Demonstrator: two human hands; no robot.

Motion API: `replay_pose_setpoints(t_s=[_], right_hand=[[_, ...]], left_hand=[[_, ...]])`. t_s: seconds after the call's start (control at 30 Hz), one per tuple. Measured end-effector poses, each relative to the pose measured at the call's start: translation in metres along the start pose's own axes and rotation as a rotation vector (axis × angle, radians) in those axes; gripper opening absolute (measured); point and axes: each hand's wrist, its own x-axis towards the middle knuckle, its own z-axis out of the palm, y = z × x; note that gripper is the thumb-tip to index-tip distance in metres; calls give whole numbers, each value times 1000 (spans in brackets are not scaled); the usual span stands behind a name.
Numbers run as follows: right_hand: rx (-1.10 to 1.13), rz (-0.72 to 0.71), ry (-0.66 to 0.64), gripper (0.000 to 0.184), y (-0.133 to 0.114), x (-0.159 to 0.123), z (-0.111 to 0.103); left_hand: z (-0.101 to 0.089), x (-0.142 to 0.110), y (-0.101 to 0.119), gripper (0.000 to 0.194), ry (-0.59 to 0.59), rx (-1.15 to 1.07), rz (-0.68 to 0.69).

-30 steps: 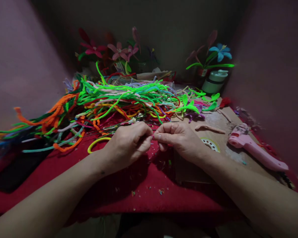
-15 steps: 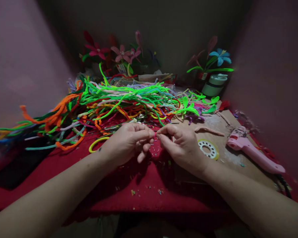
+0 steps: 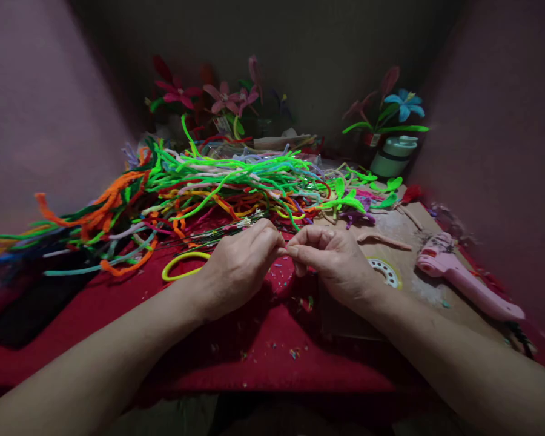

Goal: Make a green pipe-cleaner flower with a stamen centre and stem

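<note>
Over the red cloth (image 3: 254, 363), my left hand (image 3: 240, 269) and my right hand (image 3: 340, 263) meet fingertip to fingertip. Both are closed in a pinch on something tiny, hidden by the fingers. Only a slight pinkish bit shows where they touch. Just left of my left wrist lies a yellow ring (image 3: 171, 266), partly covered by the hand. A white tape spool (image 3: 390, 275) with holes sits on the cardboard beside my right wrist. Beyond my hands, thin stems with pale tips (image 3: 236, 225) lie in a bundle.
A large heap of coloured pipe cleaners (image 3: 236, 175) spreads across the back. On the cardboard (image 3: 436, 242) at right lies a pink glue gun (image 3: 472, 284). Fuzzy flowers (image 3: 222, 100) and a pale green jar (image 3: 393, 158) stand behind. A black flat object (image 3: 31, 309) lies left.
My left hand has rolled over, so its back now faces up and its lower fingers are curled out of sight. The pink piece is now mostly covered. My right hand has shifted slightly.
</note>
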Motion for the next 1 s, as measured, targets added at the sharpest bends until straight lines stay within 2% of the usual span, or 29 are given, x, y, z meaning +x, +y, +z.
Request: replay_pose_setpoints(t_s=[0.03, 0.1, 0.17, 0.23, 0.3, 0.33, 0.37, 0.43, 0.53, 0.63, 0.7, 0.8, 0.9, 0.97, 1.0], right_hand=[[-77, -38, 7, 13, 0, -1, 0], [-317, -206, 49, 13, 0, -5, 1], [-623, -487, 107, 14, 0, -8, 2], [-866, -751, 142, 16, 2, -11, 3], [-975, -880, 140, 18, 2, -12, 3], [-974, -878, 143, 17, 2, -12, 3], [-934, -833, 151, 17, 2, -11, 3], [-754, -626, 166, 14, 1, -8, 2], [-359, -224, 137, 13, -1, -3, 1], [-77, 0, 59, 12, 0, 2, -1], [12, 48, 12, 11, 0, 4, -1], [40, 66, -24, 10, 1, 6, -3], [-48, 81, -42, 8, 0, 5, -4], [-198, 41, -59, 9, 0, 2, -3], [-310, -23, -65, 10, 0, 0, -2]], left_hand=[[0, 1, 3, 13, -20, -47, -81], [-3, 4, 9, 19, -88, -274, -350], [-6, 8, 13, 23, -210, -693, -693], [-7, 11, 13, 19, -341, -1157, -971], [-7, 12, 10, 12, -429, -1458, -1102], [-7, 12, 9, 11, -437, -1503, -1109], [-7, 12, 8, 11, -406, -1473, -1084], [-8, 11, 9, 14, -258, -1231, -965], [-9, 8, 10, 13, -21, -648, -574], [-4, 2, 6, 3, 27, -192, -131], [1, -2, 0, 8, 37, -42, 16], [7, -7, -7, 9, 30, 67, 90], [6, -9, -7, 13, -25, 100, 98], [2, -7, -3, 16, -88, 70, 53], [-1, -5, -1, 16, -132, 26, -13]])
